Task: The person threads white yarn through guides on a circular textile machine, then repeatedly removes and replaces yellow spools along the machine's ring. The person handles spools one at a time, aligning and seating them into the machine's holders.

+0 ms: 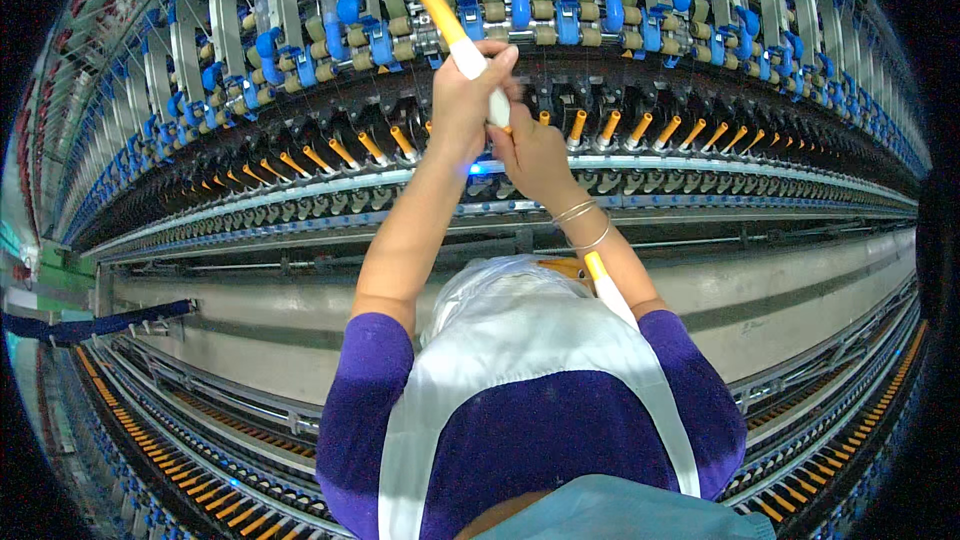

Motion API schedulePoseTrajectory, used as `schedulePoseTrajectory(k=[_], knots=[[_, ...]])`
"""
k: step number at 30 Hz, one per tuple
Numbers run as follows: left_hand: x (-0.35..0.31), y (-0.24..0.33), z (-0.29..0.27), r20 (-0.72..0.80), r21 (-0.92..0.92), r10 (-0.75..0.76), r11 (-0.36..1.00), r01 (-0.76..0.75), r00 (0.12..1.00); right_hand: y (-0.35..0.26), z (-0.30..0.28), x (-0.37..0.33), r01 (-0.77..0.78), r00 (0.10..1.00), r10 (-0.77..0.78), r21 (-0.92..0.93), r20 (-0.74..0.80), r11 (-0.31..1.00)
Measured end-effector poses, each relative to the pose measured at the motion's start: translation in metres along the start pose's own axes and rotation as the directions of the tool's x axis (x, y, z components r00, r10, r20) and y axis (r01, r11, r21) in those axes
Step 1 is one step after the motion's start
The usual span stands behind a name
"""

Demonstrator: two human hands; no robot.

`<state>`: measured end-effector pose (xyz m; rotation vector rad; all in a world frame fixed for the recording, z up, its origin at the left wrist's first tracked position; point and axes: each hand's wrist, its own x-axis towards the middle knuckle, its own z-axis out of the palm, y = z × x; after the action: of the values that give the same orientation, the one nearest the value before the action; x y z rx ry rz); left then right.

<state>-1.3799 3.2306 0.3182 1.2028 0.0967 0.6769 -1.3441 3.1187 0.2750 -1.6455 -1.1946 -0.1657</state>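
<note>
My left hand (465, 105) is wrapped round a yarn bobbin (436, 2), a tilted yellow-orange tube with white yarn on its lower part. Its bare end points up and to the left. Below my left thumb, white yarn (499, 108) shows again, in line with the tube. My right hand (537, 160) is closed at that lower end, its fingertips partly hidden and slightly blurred. Both hands are above the row of orange tubes (577, 127) on the spinning frame. Another white-wound bobbin (607, 285) sticks out of my white apron (540, 325), beside my right forearm.
Blue-capped drafting arms and rollers (488, 15) run along the frame above my hands. A pale metal rail (680, 166) with a lit blue lamp (474, 169) crosses below the tubes. Behind me stands a second frame with orange tubes (190, 480), across a grey floor (780, 300).
</note>
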Motion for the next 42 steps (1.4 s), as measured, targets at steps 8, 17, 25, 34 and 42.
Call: schedulePoseTrajectory(k=[8, 17, 25, 34, 42], knots=[[0.091, 0.124, -0.068, 0.373, -0.593, 0.354, 0.802, -0.073, 0.858, -0.011, -0.002, -0.037, -0.609, 0.792, -0.198, 0.724, 0.578, -0.324], [-0.023, 0.022, -0.004, 0.092, -0.223, -0.055, 0.972, 0.075, 0.994, -0.007, -0.001, -0.024, -0.418, 0.899, 0.225, 0.586, 0.376, 0.694], [-0.039, 0.016, -0.029, 0.370, -0.243, -0.219, 0.915, 0.322, 0.903, -0.001, -0.046, 0.025, -0.343, 0.934, 0.221, 0.538, 0.279, 0.770], [-0.048, -0.002, -0.032, 0.472, -0.382, -0.464, 0.658, 0.649, 0.749, 0.003, -0.052, 0.049, -0.039, 0.952, -0.033, 0.227, 0.304, 0.973], [-0.045, -0.006, -0.017, 0.192, 0.376, -0.515, 0.825, 0.422, 0.835, 0.025, -0.060, 0.032, 0.222, 0.948, -0.245, -0.133, -0.202, 0.966]])
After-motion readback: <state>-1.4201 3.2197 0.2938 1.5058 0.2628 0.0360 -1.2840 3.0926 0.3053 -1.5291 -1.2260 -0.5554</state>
